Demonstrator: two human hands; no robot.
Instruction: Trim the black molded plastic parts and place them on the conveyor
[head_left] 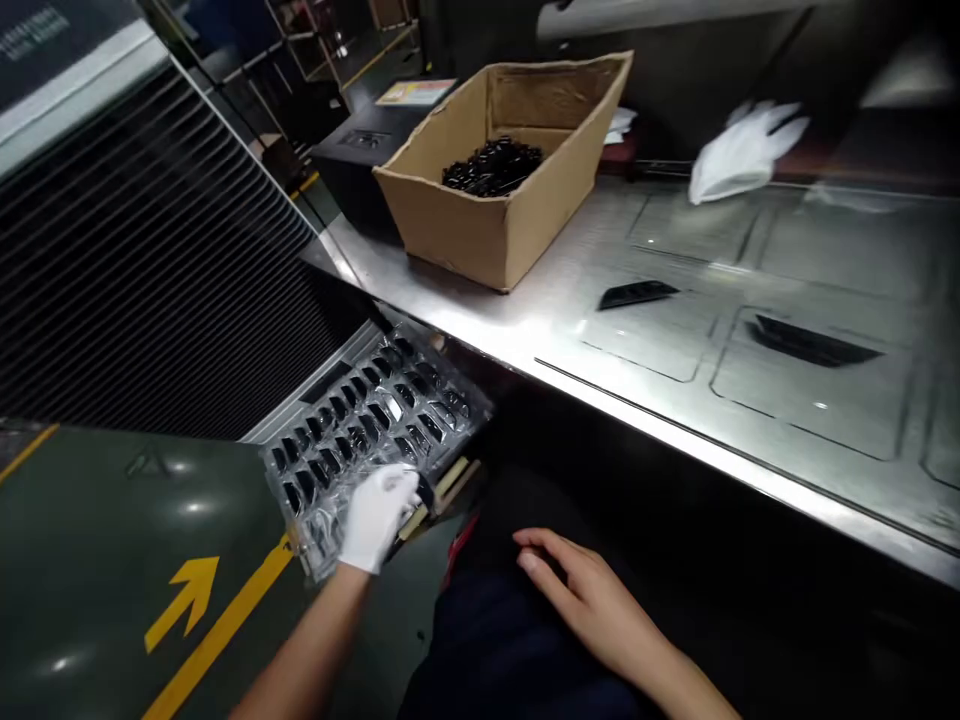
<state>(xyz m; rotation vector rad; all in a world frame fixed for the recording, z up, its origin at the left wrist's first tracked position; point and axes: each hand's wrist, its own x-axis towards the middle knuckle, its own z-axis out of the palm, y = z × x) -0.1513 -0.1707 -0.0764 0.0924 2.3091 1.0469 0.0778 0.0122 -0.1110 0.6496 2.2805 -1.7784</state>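
A clear plastic blister tray (367, 420), its rows of pockets filled with small black parts, lies tilted low beside the steel bench, above the green floor (its near edge gripped from above by the white-gloved left hand (375, 515)).

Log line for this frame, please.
left hand: gloved, on clear parts tray | right hand: bare, resting on lap | cardboard box: black parts inside

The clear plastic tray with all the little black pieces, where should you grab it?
By its near bare edge, from below, where the gloved left hand already rests on the tray. It is thin, bendy plastic full of black parts, so a flat grip on the rim seems safest.
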